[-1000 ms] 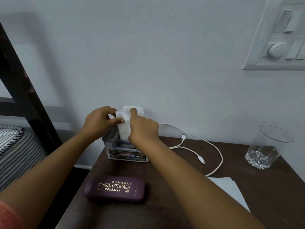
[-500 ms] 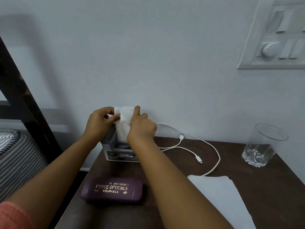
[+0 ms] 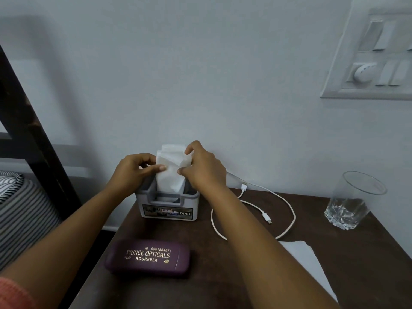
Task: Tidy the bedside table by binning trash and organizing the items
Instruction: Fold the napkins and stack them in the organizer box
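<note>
White tissue paper (image 3: 170,175) stands upright in the grey plastic holder (image 3: 167,210), and I have both hands on it. My left hand (image 3: 131,172) pinches the sheet's left edge, thumb laid across the front and the other fingers curled at the edge. My right hand (image 3: 205,172) pinches the right edge, thumb low on the front and forefinger hooked over the top corner. Both sets of fingers are drawn in narrow on the paper, the two thumb tips near each other but apart, with tissue showing between them. The lower part of the tissue sinks into the holder directly beneath my fingers; how far down it reaches I cannot tell. The holder sits at the back left of the dark wooden bedside table (image 3: 356,264), close to the wall, with a label strip reading OPEL on its front face. Nearer to me than my fingers, below my left wrist, a purple spectacle case (image 3: 148,256) with gold lettering lies flat on the table. To the right of my right-hand fingers a white charging cable (image 3: 287,210) loops over the tabletop, one plug just beyond my right wrist and the other lying free inside the loop. Farther right, well apart from my fingers, a clear cut glass (image 3: 350,204) stands upright. A flat white sheet of paper (image 3: 305,262) lies at the near right, partly hidden by my right forearm.
</note>
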### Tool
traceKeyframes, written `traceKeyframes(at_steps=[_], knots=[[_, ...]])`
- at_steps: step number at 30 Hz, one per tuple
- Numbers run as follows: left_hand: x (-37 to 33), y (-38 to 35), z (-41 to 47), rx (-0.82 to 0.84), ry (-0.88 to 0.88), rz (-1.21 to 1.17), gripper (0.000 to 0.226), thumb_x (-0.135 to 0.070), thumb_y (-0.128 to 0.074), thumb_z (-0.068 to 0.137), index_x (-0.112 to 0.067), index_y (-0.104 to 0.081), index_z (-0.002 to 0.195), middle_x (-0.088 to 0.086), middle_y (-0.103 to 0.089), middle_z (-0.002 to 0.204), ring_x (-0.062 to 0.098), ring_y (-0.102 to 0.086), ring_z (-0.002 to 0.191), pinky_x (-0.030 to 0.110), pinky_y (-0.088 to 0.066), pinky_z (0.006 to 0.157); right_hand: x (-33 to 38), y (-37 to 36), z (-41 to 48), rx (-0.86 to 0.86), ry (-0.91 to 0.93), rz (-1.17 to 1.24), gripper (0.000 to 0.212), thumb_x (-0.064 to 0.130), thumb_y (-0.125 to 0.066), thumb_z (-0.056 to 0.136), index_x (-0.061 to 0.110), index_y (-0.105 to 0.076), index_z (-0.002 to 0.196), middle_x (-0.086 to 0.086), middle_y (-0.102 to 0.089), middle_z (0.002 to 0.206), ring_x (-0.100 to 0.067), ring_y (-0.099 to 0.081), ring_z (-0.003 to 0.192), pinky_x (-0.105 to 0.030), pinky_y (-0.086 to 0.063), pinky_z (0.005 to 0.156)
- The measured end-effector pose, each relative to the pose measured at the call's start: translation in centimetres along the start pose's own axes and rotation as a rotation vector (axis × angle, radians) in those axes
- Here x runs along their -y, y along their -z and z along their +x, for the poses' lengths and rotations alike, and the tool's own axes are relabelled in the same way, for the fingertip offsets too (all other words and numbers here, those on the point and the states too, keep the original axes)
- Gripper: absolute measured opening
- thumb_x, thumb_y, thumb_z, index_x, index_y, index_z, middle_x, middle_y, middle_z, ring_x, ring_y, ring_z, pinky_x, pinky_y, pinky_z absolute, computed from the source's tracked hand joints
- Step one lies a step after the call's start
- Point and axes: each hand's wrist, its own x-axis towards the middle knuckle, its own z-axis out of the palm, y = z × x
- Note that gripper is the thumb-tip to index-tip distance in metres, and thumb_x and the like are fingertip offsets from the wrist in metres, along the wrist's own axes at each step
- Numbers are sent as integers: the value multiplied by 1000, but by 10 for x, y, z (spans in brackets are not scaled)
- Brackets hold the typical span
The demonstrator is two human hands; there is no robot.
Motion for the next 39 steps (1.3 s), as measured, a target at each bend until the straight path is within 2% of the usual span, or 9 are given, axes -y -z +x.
traceKeyframes(at_steps=[7,10,15,18,23,28,31,35,39], knots=[[-3,-2,2,-31,69,182,16,-41,-75,70,-37,-61,64,-16,-61,75,12,-53,71,44,-45,84,7,-5,2,-89,157,-298,37,7,-56,83,14,-40,115,-8,-65,92,-30,-61,81,-29,-30,55],[-4,-5,3,-12,69,299,19,-47,-74,70,-39,-58,62,-23,-56,77,10,-52,75,47,-44,90,8,-7,1,-38,107,-290,51,18,-65,82,13,-35,122,-6,-64,95,-29,-62,85,-29,-30,55],[-3,-1,7,221,69,521,47,-63,-74,58,-36,-61,95,-9,-52,99,18,-51,97,45,-42,89,5,-7,-3,-15,105,-303,50,13,-62,82,13,-34,123,-7,-64,91,-27,-56,72,-27,-27,51],[-11,-3,7,178,69,666,44,-48,-75,67,-31,-59,104,-9,-47,92,16,-46,88,36,-38,80,11,-2,0,-17,130,-370,47,7,-59,82,12,-36,122,-7,-61,87,-25,-48,67,-26,-20,45],[-13,-20,5,85,81,739,39,-45,-70,69,-25,-58,100,-3,-51,85,20,-52,80,35,-42,74,19,-1,-1,76,94,-364,59,18,-68,81,12,-32,127,-10,-64,103,-30,-62,91,-31,-35,62],[-22,2,-15,-41,212,433,56,-35,-87,55,-16,-54,96,8,-60,100,29,-57,92,42,-48,78,-18,33,-33,-18,-49,80,51,35,-73,73,25,-42,113,3,-69,97,-22,-63,90,-33,-48,74],[-58,7,-70,-293,75,198,34,-29,-79,70,-17,-53,88,1,-60,88,15,-54,73,32,-41,62,-66,74,-89,-230,-110,255,28,27,-73,77,23,-54,98,9,-67,82,-10,-61,74,-26,-47,69],[-99,-47,-159,117,194,-319,9,-23,-74,77,-26,-67,75,-3,-66,65,3,-53,53,18,-43,51,-119,111,-185,-318,-174,158,8,17,-69,82,24,-65,85,11,-66,83,-2,-61,76,-12,-45,67],[-110,-105,-199,273,376,-488,17,-23,-69,82,-32,-65,96,-6,-68,94,5,-64,80,24,-54,61,-152,107,-245,-231,-154,-100,12,16,-68,83,28,-69,86,17,-63,88,-2,-58,81,-18,-40,84]])
